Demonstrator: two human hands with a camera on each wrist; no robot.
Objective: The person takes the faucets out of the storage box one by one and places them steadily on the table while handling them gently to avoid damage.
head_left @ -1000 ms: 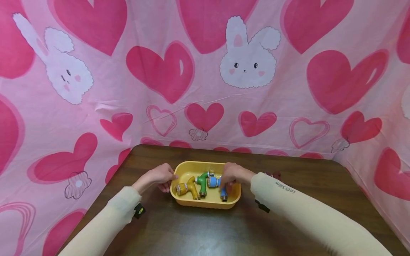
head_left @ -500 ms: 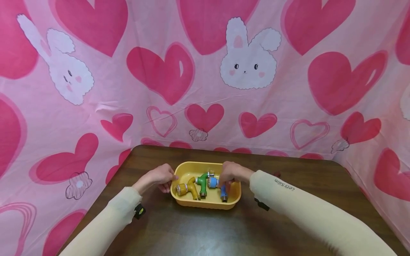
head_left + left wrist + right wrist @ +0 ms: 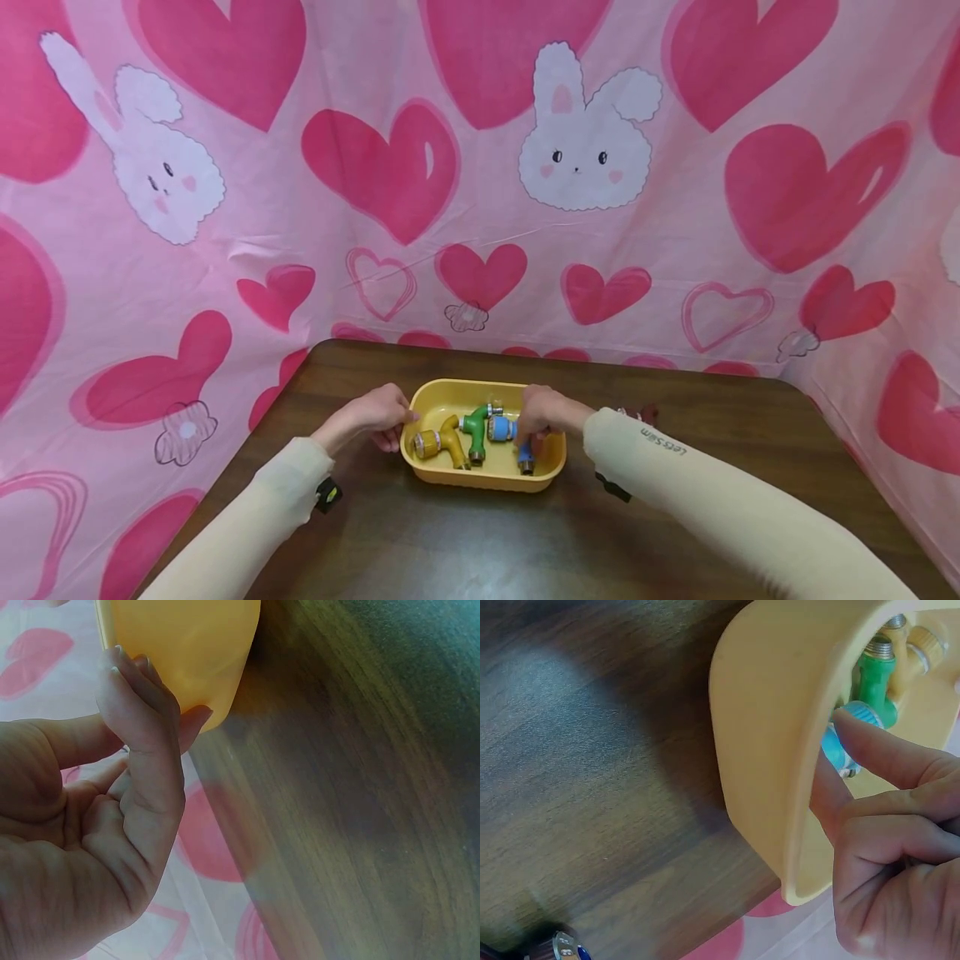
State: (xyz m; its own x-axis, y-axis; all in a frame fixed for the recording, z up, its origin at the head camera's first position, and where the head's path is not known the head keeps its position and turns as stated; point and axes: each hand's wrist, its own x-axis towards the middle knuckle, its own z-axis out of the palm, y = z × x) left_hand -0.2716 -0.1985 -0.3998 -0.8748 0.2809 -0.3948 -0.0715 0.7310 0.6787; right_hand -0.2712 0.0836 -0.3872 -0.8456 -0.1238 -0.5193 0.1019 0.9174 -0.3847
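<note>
A yellow plastic basin (image 3: 480, 482) sits on the table. Inside it, a yellow tap (image 3: 448, 442), a green tap (image 3: 473, 429) and a blue tap (image 3: 501, 428) lie from left to right. My left hand (image 3: 377, 414) grips the basin's left end; the left wrist view has its fingers (image 3: 142, 705) against the wall at the rim. My right hand (image 3: 545, 412) reaches over the right end and pinches the blue tap between thumb and finger, hiding its middle. In the right wrist view the blue tap (image 3: 838, 750) is partly behind the basin's rim.
A dark red object (image 3: 648, 414) lies on the wooden table (image 3: 420, 542) behind my right sleeve, mostly covered. At the lower left of the right wrist view, a metallic ribbed end (image 3: 559, 946) shows. A pink heart-patterned cloth (image 3: 487, 208) hangs behind and beside the table.
My right hand shifts slightly over the blue tap, first left, then back right. The left hand keeps its hold and the basin stays in place.
</note>
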